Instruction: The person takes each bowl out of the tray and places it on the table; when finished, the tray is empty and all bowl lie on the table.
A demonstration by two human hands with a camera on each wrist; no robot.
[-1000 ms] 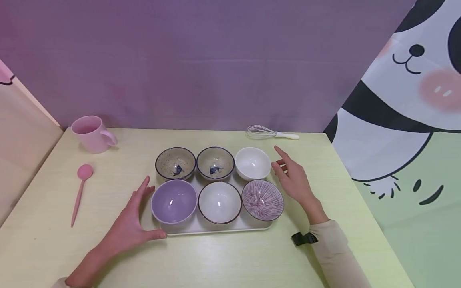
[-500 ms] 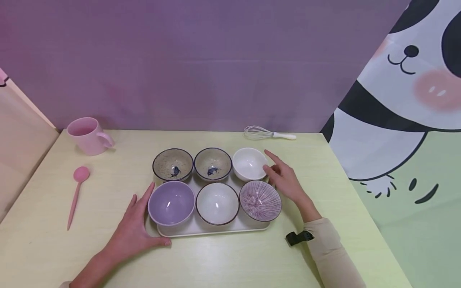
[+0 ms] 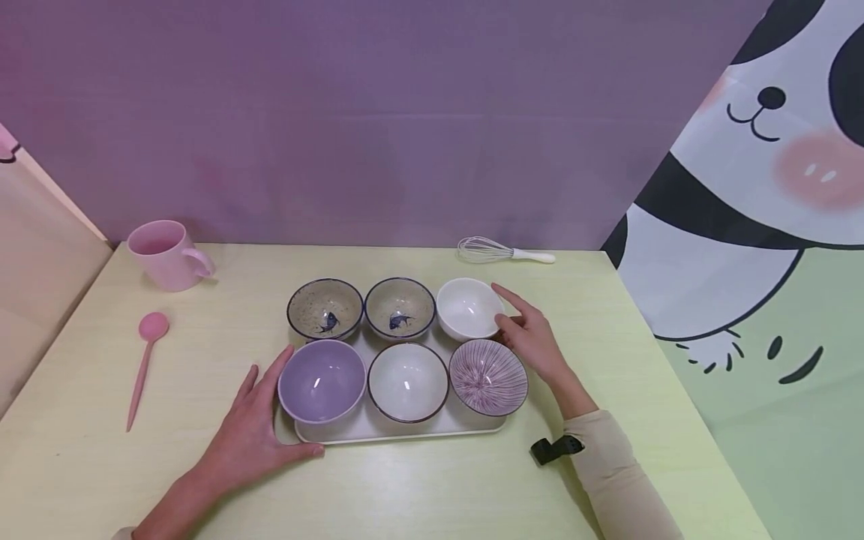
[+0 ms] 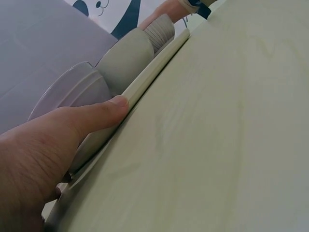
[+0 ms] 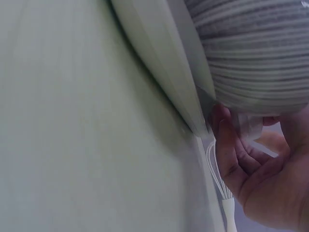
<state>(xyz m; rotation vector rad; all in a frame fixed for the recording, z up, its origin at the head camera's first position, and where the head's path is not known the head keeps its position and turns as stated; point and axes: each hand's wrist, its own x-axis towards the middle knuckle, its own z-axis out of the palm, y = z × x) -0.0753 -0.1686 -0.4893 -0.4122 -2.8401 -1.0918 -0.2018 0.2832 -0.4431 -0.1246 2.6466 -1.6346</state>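
Note:
A white tray bears several bowls in two rows. My left hand holds its front left corner beside the purple bowl; the thumb presses the front edge, and the other fingers are partly hidden. At the back right corner, my right hand is against the small white bowl, thumb at the rim and index finger along its back. Curled lower fingers lie right at the tray's end, under the striped bowl; I cannot tell whether they grip tray or bowl.
Two speckled bowls with blue fish and a brown-rimmed white bowl fill the other tray places. A whisk lies at the table's back edge. On the left are a pink mug and a pink spoon.
Both hands have come inward: the right from beside the white bowl to its rim, the left thumb further along the tray's front edge. The bowls keep their places on the tray.

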